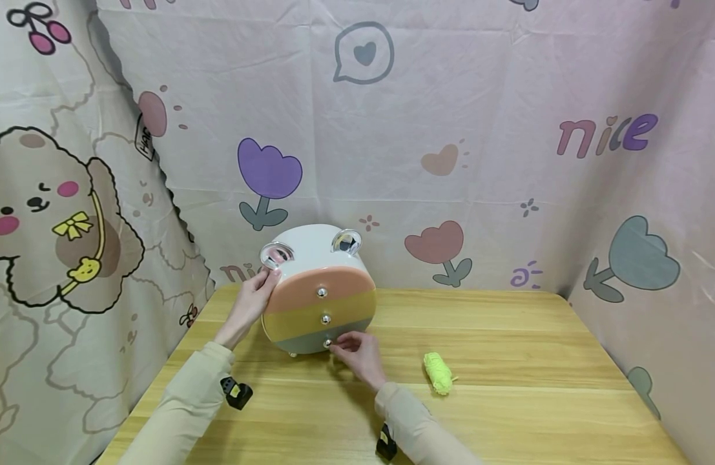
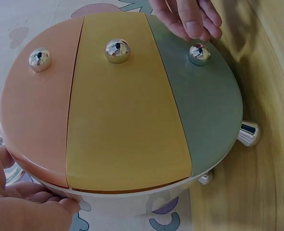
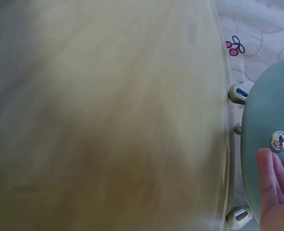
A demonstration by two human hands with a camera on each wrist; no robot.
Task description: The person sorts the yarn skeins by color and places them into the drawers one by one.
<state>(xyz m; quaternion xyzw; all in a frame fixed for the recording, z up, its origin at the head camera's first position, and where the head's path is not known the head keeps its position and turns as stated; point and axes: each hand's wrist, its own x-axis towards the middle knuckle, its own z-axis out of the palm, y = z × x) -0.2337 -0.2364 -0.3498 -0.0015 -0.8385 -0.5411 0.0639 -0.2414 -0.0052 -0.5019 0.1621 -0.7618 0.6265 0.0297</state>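
Note:
A rounded white drawer box stands near the back of the table, with silver ring-shaped ears on top. Its front has orange, yellow and green drawers, each with a silver knob. My left hand grips the box's upper left side, just below one ear; the left wrist view shows its thumb and fingers around the edge. At the lower green drawer, my right hand holds its loosely bent fingers right beside the silver knob. In the right wrist view, fingertips lie close around that knob.
A small skein of neon yellow-green yarn lies on the wooden table, right of my right hand. Patterned cloth hangs behind the table and along its sides. Short silver feet stick out under the box.

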